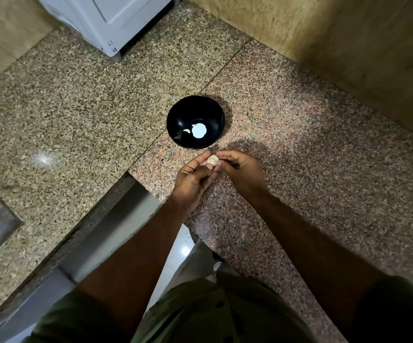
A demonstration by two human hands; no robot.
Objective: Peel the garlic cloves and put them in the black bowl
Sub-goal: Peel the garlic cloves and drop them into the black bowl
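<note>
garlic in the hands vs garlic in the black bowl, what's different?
The garlic piece in the hands is pinched between the left hand and right hand, above the counter; the small clove in the bowl lies loose on the black bowl's floor. The held piece looks dull, beige and lumpy; the bowl clove looks smooth, white and crescent-shaped. The held piece also appears bulkier. Both are pale garlic near the counter's middle.
</note>
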